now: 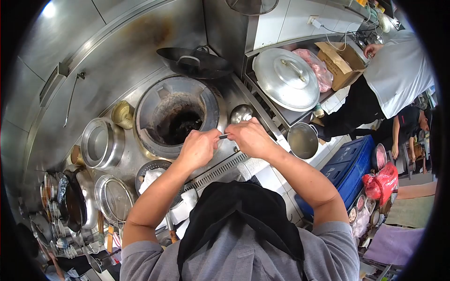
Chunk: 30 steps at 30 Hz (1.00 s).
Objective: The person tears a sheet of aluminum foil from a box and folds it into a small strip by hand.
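Observation:
My left hand (199,149) and my right hand (251,137) are close together in front of the wok burner (146,112), both with curled fingers. Between them shows a short, thin dark piece (224,136), gripped from both sides; most of it is hidden by the fingers, so its kind is unclear. Just beyond my right hand lies a round metal ladle bowl (241,113), its handle out of sight. The burner has a thick grey ring around a dark, sooty pit. Behind it a black wok (206,68) leans by the steel wall.
Steel pots (97,143), a strainer (113,199) and a perforated skimmer (152,169) with a white cloth stand left. A large lidded pot (286,79) and a smaller pot (302,141) are right. Past the blue crate (337,171), co-workers stand, one in white (398,70).

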Motion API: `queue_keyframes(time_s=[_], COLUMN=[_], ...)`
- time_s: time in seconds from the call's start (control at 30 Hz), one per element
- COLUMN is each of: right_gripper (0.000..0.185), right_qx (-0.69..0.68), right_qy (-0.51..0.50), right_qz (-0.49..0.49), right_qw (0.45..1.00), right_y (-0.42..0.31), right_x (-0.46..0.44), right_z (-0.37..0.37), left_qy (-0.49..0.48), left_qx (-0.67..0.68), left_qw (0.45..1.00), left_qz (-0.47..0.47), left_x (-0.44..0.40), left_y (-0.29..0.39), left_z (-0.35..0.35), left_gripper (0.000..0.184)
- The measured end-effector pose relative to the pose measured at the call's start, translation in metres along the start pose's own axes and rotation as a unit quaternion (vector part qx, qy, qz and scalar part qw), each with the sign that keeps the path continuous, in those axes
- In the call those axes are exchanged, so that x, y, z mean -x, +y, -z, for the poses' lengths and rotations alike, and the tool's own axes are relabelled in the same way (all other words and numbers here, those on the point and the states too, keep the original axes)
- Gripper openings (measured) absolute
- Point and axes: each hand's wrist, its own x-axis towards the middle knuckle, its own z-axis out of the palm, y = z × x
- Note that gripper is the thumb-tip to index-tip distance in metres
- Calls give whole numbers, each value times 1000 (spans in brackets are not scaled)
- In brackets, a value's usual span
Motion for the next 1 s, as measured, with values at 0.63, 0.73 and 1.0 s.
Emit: queue_keyframes(time_s=[0.63,0.73,1.0], right_gripper=[11,10,5], right_qx=[-495,-710,-546], right_qy=[148,140,225], right_qz=[-112,-139,-137], right_qw=[849,676,795], right_y=[7,-8,-8], right_x=[-16,-7,-10], right_z=[-11,-25,-32], left_qy=[117,139,127], left_qx=[485,548,397], left_qw=[859,815,900], left_qz=[112,127,125], left_x=[-8,-14,-19], left_y=[14,28,21], left_z=[-33,-37,-36], left_gripper=[9,10,8])
